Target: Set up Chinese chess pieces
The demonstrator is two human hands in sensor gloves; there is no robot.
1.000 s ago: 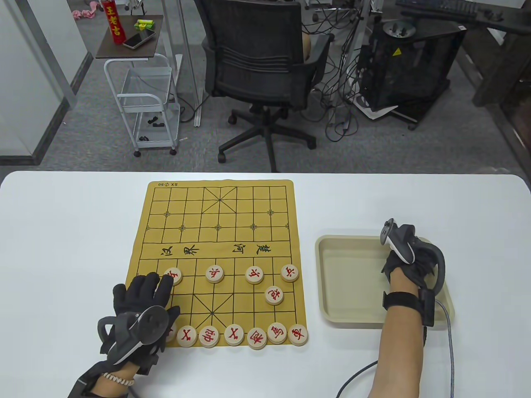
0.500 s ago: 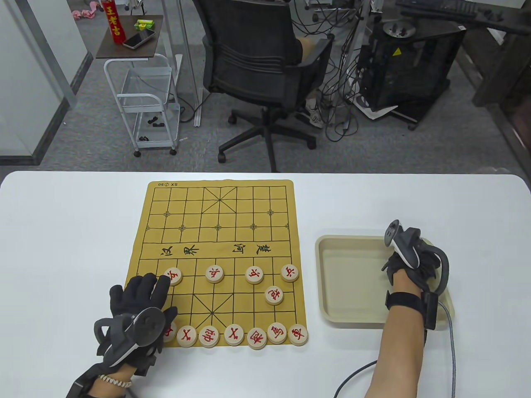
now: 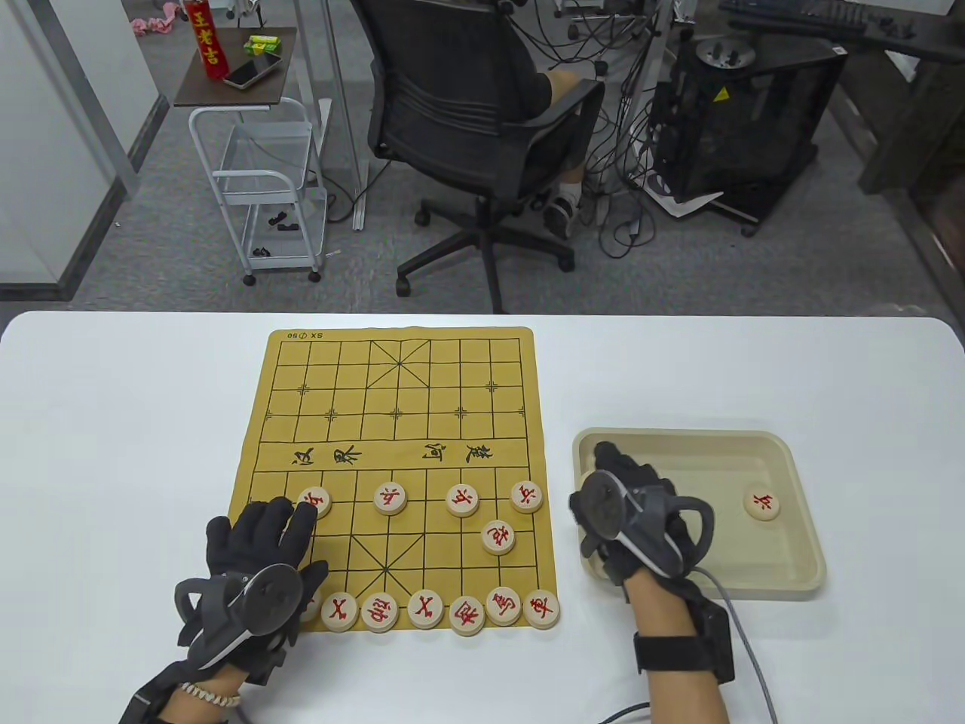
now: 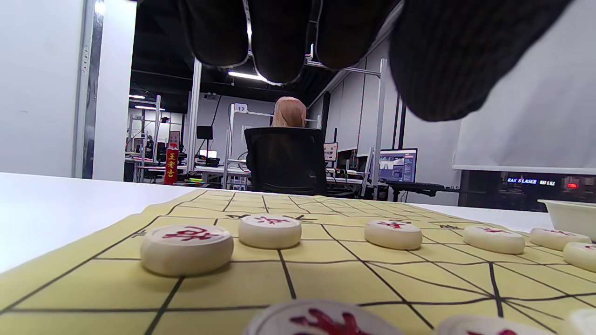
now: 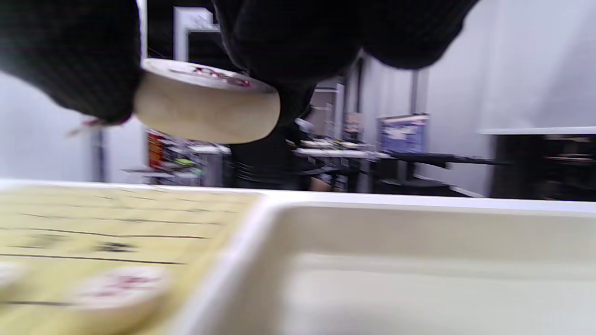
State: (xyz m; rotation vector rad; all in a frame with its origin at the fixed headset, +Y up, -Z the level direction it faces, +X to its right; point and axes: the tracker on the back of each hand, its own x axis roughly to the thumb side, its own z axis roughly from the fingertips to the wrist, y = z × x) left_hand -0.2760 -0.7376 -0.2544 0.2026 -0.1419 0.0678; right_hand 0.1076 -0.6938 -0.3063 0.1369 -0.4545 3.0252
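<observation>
The yellow chess board (image 3: 392, 422) lies on the white table, with red-lettered round pieces along its near rows, such as one soldier piece (image 3: 390, 498). My left hand (image 3: 283, 514) rests flat on the board's near left corner, fingertips next to a piece (image 3: 315, 501); it holds nothing. The left wrist view shows pieces (image 4: 186, 246) under the fingers (image 4: 274, 42). My right hand (image 3: 612, 471) hovers over the left side of the beige tray (image 3: 807, 577). In the right wrist view it pinches a chess piece (image 5: 205, 100) above the tray's rim (image 5: 372, 202). Another piece (image 3: 761, 505) lies in the tray.
The far half of the board (image 3: 392, 369) holds no pieces. A black office chair (image 3: 467, 113) with a seated person stands beyond the table's far edge. A cable (image 3: 742, 633) runs from my right wrist across the table.
My right hand has moved from the tray's far right corner to its left side, carrying a piece. One piece now shows in the tray. My left hand has barely moved.
</observation>
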